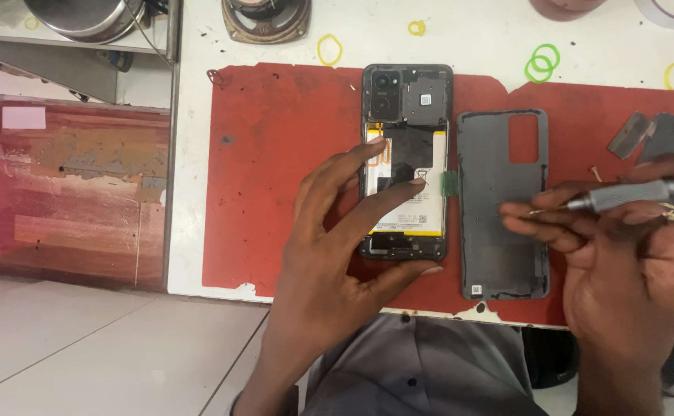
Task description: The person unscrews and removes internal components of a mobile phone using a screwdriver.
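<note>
The opened phone (406,162) lies on the red mat (275,169), its back cover (502,204) already off, just right of it. The left hand (337,231) presses 2 spread fingers on its battery (402,185); the right hand (622,254) pinches a screwdriver (630,194) over the cover, inner plates not yet removed.

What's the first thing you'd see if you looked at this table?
An opened phone with its battery showing lies in the middle of a red mat, with the left hand resting on it. Just to the right lies its grey back cover, and the right hand holds a slim metal screwdriver.
</note>
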